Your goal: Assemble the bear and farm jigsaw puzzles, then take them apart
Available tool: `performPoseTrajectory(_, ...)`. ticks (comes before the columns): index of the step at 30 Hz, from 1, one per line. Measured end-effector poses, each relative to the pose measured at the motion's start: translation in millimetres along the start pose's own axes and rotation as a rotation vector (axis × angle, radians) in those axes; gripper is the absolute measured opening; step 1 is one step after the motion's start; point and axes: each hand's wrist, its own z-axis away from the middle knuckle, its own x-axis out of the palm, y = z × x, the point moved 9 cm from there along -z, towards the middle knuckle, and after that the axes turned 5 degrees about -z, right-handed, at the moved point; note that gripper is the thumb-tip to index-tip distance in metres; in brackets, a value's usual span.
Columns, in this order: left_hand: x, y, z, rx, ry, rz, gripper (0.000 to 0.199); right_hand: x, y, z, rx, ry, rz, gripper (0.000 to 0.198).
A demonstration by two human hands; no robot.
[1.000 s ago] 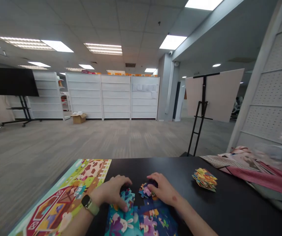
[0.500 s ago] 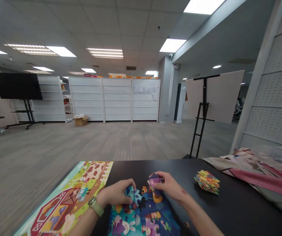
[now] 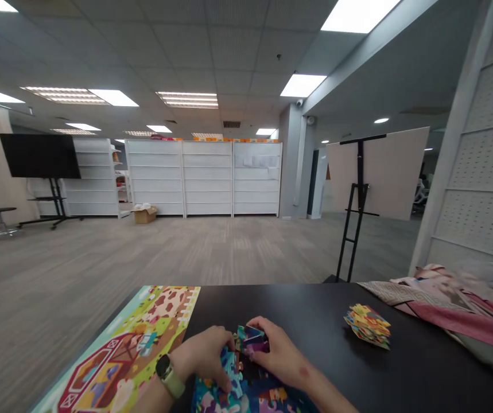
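My left hand [image 3: 205, 354], with a watch on a pale green strap at its wrist, curls its thumb and fingers around light-blue jigsaw puzzle pieces [image 3: 232, 368]. Close beside it, my right hand [image 3: 278, 351] pinches purple and dark-blue puzzle pieces [image 3: 256, 341] between thumb and fingers. Below both hands lies a colourful jigsaw puzzle [image 3: 252, 396], teal on its left and dark blue on its right. Its lower part runs out of view, and my hands cover some of its upper part.
A farm picture sheet [image 3: 143, 338] with a red barn lies on the black table [image 3: 315, 321] at the left. To the right sits a stack of yellowish puzzle pieces [image 3: 367, 326]. Pink and grey cloth [image 3: 448, 310] covers the far right. An easel [image 3: 353, 229] stands beyond the table.
My right hand has moved left with its purple pieces, closer to my left hand. My left hand stays on the light-blue pieces, lower now. The whole view has shifted slightly.
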Motion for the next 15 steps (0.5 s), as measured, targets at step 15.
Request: performPoseTrajectory(15, -28, 20, -15, 0.308, 0.363, 0.467, 0.024, -6, 14, -8, -0.107, 0.096, -0.112, 0.046)
